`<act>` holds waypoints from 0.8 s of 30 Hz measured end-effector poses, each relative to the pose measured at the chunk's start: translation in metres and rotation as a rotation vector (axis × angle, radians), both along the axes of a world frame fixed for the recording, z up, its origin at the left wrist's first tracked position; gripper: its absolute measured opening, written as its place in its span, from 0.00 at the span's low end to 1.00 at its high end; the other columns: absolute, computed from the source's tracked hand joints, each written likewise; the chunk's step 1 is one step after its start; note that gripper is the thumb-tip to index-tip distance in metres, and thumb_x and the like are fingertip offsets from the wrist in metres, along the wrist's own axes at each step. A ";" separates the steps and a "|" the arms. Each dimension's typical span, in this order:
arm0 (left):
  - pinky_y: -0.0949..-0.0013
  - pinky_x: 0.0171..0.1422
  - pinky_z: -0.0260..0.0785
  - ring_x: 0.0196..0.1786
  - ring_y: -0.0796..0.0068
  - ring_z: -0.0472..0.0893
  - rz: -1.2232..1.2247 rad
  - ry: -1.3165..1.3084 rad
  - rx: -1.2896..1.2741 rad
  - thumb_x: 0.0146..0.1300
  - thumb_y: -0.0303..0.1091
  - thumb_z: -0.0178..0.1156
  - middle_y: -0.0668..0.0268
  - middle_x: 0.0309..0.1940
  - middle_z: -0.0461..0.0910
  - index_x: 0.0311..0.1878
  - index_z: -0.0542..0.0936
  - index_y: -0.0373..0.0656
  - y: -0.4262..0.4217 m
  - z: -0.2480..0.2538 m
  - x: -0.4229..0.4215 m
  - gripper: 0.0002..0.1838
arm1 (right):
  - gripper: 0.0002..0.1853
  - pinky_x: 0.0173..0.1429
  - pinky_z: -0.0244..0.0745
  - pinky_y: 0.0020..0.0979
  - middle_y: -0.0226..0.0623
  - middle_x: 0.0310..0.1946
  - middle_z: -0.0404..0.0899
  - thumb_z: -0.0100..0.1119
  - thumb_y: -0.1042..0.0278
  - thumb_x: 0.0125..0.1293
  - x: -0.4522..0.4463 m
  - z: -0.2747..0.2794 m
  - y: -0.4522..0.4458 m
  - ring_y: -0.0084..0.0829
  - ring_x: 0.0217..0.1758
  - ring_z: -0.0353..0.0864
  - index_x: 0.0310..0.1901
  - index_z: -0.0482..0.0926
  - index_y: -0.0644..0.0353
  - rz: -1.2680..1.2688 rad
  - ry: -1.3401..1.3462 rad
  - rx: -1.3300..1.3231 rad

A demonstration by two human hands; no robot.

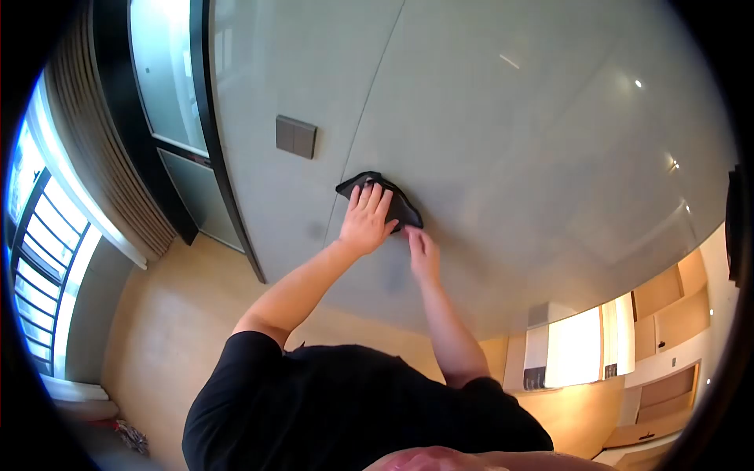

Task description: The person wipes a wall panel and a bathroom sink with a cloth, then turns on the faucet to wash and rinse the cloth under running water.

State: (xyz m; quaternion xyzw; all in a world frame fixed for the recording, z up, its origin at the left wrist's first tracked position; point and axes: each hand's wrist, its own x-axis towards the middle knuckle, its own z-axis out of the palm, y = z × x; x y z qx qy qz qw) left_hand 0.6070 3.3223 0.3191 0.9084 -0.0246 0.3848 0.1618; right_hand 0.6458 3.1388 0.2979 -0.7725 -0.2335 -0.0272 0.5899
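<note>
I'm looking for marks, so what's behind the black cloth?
The grey wall shows around the black cloth under the left hand, with a thin seam by the cloth's left tip. The patch directly behind is covered, so any marks there can't be seen.

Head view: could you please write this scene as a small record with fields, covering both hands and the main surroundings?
Left hand: left hand flat on black cloth, fingers slightly spread
Right hand: right hand at the cloth's lower right edge; grip unclear
Surface: glossy grey wall
Nearby: switch plate, above and left of the cloth
Far left: curtain, barred window
</note>
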 end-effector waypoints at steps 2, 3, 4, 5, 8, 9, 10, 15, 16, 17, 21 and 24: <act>0.38 0.76 0.50 0.71 0.42 0.64 0.045 -0.094 0.072 0.53 0.54 0.71 0.47 0.64 0.69 0.65 0.70 0.38 0.013 0.032 0.013 0.41 | 0.19 0.63 0.73 0.31 0.40 0.50 0.86 0.51 0.56 0.78 -0.010 -0.034 -0.034 0.30 0.57 0.82 0.53 0.82 0.65 -0.023 0.070 -0.064; 0.37 0.76 0.51 0.72 0.42 0.64 0.096 -0.139 0.073 0.52 0.55 0.72 0.46 0.64 0.69 0.65 0.71 0.39 0.018 0.063 0.015 0.42 | 0.20 0.63 0.73 0.32 0.39 0.50 0.86 0.50 0.55 0.78 -0.017 -0.048 -0.048 0.29 0.57 0.81 0.53 0.82 0.65 -0.017 0.094 -0.104; 0.36 0.75 0.51 0.72 0.42 0.63 0.128 -0.180 0.111 0.51 0.57 0.71 0.46 0.66 0.68 0.66 0.71 0.38 0.026 0.090 0.017 0.44 | 0.20 0.63 0.73 0.31 0.38 0.50 0.86 0.49 0.55 0.78 -0.032 -0.051 -0.055 0.29 0.57 0.81 0.53 0.82 0.64 -0.042 0.132 -0.097; 0.36 0.76 0.50 0.73 0.42 0.62 0.132 -0.279 0.107 0.52 0.58 0.70 0.46 0.68 0.67 0.67 0.70 0.37 0.030 0.114 0.020 0.45 | 0.21 0.63 0.72 0.31 0.38 0.50 0.86 0.49 0.54 0.79 -0.050 -0.055 -0.062 0.28 0.56 0.81 0.53 0.83 0.64 -0.067 0.176 -0.090; 0.37 0.76 0.49 0.77 0.43 0.58 0.167 -0.449 0.132 0.54 0.63 0.67 0.46 0.72 0.63 0.72 0.67 0.37 0.051 0.187 0.022 0.50 | 0.20 0.62 0.72 0.30 0.36 0.49 0.86 0.48 0.55 0.79 -0.079 -0.079 -0.078 0.27 0.54 0.81 0.53 0.83 0.63 -0.056 0.256 -0.047; 0.38 0.76 0.50 0.77 0.43 0.57 0.190 -0.505 0.143 0.54 0.62 0.67 0.45 0.73 0.62 0.72 0.66 0.36 0.062 0.209 0.025 0.50 | 0.20 0.62 0.72 0.30 0.36 0.49 0.86 0.48 0.55 0.79 -0.083 -0.091 -0.084 0.27 0.54 0.81 0.53 0.83 0.63 -0.052 0.257 -0.051; 0.39 0.77 0.50 0.78 0.43 0.57 0.228 -0.558 0.147 0.54 0.62 0.67 0.45 0.74 0.61 0.72 0.65 0.36 0.075 0.231 0.025 0.50 | 0.20 0.64 0.72 0.32 0.41 0.50 0.85 0.47 0.56 0.79 -0.080 -0.106 -0.089 0.31 0.55 0.82 0.55 0.80 0.66 -0.014 0.325 -0.077; 0.45 0.83 0.41 0.82 0.40 0.45 0.494 -0.435 0.087 0.70 0.55 0.57 0.45 0.79 0.48 0.78 0.51 0.31 0.161 0.282 0.010 0.47 | 0.23 0.66 0.74 0.37 0.48 0.52 0.84 0.44 0.56 0.80 -0.085 -0.137 -0.105 0.38 0.57 0.83 0.59 0.75 0.70 0.026 0.556 0.059; 0.45 0.82 0.43 0.81 0.41 0.48 0.488 -0.526 0.076 0.67 0.55 0.59 0.43 0.78 0.51 0.77 0.54 0.33 0.186 0.267 0.013 0.47 | 0.23 0.65 0.75 0.37 0.49 0.52 0.83 0.44 0.55 0.80 -0.085 -0.144 -0.111 0.39 0.57 0.83 0.59 0.75 0.70 0.025 0.585 0.085; 0.45 0.80 0.45 0.80 0.42 0.51 0.484 -0.619 0.069 0.64 0.55 0.61 0.42 0.77 0.53 0.77 0.56 0.34 0.213 0.244 0.017 0.47 | 0.24 0.64 0.76 0.38 0.50 0.52 0.83 0.44 0.55 0.80 -0.083 -0.151 -0.113 0.40 0.56 0.83 0.59 0.75 0.70 0.029 0.611 0.113; 0.42 0.80 0.44 0.80 0.35 0.47 0.590 -0.446 0.012 0.69 0.49 0.55 0.34 0.77 0.45 0.77 0.47 0.27 0.285 0.132 0.004 0.46 | 0.24 0.62 0.77 0.38 0.49 0.52 0.83 0.42 0.54 0.80 -0.097 -0.172 -0.120 0.39 0.54 0.84 0.58 0.75 0.70 -0.020 0.733 -0.014; 0.43 0.81 0.43 0.80 0.33 0.46 0.583 -0.345 -0.068 0.68 0.48 0.55 0.32 0.77 0.43 0.77 0.45 0.26 0.313 0.113 -0.011 0.47 | 0.25 0.60 0.77 0.36 0.48 0.52 0.83 0.41 0.51 0.80 -0.111 -0.180 -0.118 0.37 0.51 0.85 0.59 0.74 0.69 0.022 0.855 -0.171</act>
